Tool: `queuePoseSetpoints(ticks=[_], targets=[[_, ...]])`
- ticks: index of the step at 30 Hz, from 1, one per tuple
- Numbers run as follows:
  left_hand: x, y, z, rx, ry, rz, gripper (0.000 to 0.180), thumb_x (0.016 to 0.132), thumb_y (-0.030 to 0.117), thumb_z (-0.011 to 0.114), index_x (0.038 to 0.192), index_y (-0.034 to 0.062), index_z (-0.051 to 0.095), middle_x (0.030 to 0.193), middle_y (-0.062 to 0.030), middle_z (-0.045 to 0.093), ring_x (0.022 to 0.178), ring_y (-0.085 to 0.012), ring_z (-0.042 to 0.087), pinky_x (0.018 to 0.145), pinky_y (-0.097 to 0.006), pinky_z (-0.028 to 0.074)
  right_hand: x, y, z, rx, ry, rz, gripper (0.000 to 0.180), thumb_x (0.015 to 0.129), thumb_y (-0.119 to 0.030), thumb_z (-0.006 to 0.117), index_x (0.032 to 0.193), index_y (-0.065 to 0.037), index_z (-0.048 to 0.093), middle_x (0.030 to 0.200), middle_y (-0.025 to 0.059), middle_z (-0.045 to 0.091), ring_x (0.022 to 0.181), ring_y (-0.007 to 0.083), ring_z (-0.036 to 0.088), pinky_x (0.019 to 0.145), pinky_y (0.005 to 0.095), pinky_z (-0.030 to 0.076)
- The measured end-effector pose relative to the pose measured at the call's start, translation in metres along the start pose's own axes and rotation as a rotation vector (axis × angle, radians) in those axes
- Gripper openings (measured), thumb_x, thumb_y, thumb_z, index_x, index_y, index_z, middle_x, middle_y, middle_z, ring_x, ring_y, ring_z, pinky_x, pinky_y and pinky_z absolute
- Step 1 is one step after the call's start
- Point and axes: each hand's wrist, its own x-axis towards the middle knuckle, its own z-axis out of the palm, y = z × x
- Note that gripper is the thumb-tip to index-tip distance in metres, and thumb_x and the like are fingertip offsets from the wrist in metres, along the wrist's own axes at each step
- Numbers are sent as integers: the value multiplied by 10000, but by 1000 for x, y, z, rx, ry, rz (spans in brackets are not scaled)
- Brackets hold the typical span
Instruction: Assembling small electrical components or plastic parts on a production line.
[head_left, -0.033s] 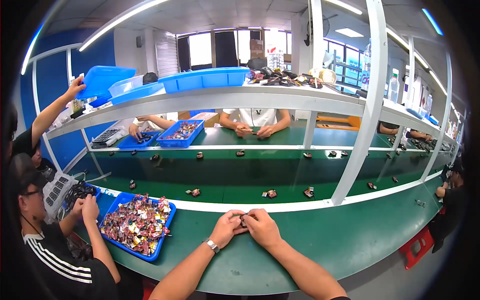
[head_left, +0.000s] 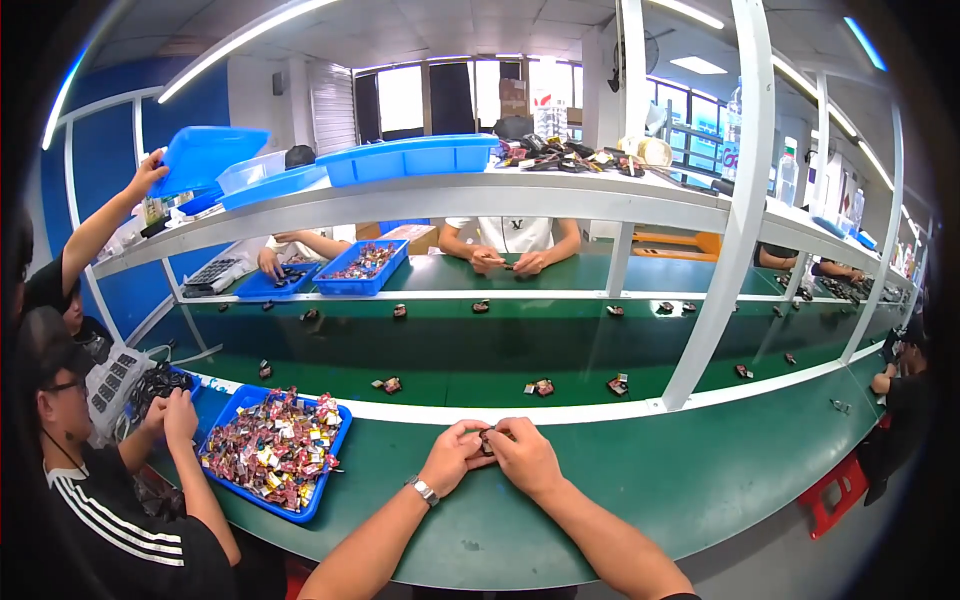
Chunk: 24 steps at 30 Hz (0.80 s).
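Note:
Above the green bench [head_left: 470,520], my left hand [head_left: 452,462] and my right hand [head_left: 527,462] meet, fingers pinched around a small dark part [head_left: 487,441]. My fingers cover most of it, so its exact kind is hidden. A watch with a metal band is on my left wrist. To my left stands a blue tray [head_left: 345,440] heaped with small circuit-board pieces [head_left: 270,450] in red, white and yellow.
A sunken green belt [head_left: 450,345] beyond the white rail carries several spaced small assemblies [head_left: 540,387]. A white post [head_left: 715,250] rises right of my hands, supporting a shelf [head_left: 420,200]. Co-workers sit at left, opposite and far right. A red stool [head_left: 835,493] stands at right.
The blue tray that a person holds at the upper left has shifted slightly upward. My hands keep the same place and grip.

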Motion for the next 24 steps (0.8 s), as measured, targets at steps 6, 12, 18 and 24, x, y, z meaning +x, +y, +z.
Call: queuePoseSetpoints(ticks=[6, 12, 18, 24], targets=[[0, -1, 6, 151, 65, 69, 204, 988, 70, 512, 1184, 15, 507, 1101, -115, 643, 1010, -193, 657, 872, -351, 575, 3, 0, -2, 10, 2, -13, 245, 735, -35, 688, 972, -54, 632, 956, 70, 596, 892, 263, 604, 722, 352, 545], [0, -3, 7, 133, 87, 107, 187, 984, 45, 513, 1165, -1, 508, 1101, -128, 642, 1011, -207, 659, 844, -347, 599, -1, 1, -1, 445, 6, 471, 213, 805, -60, 709, 1005, -9, 656, 967, 144, 637, 874, 235, 664, 709, 310, 569], [2, -5, 4, 177, 74, 100, 170, 984, 35, 506, 1149, -6, 516, 1103, -133, 642, 984, -201, 660, 828, -348, 605, -3, 10, 5, 546, -24, 601, 178, 813, -51, 714, 962, 33, 665, 930, 120, 681, 784, 172, 691, 708, 283, 574], [5, -7, 8, 320, 80, 162, 160, 980, 32, 510, 1133, -13, 523, 1043, -124, 659, 921, -183, 671, 784, -318, 599, 3, 6, -1, 530, -69, 665, 174, 813, -65, 725, 943, 35, 664, 850, 91, 699, 745, 128, 682, 704, 263, 565]])
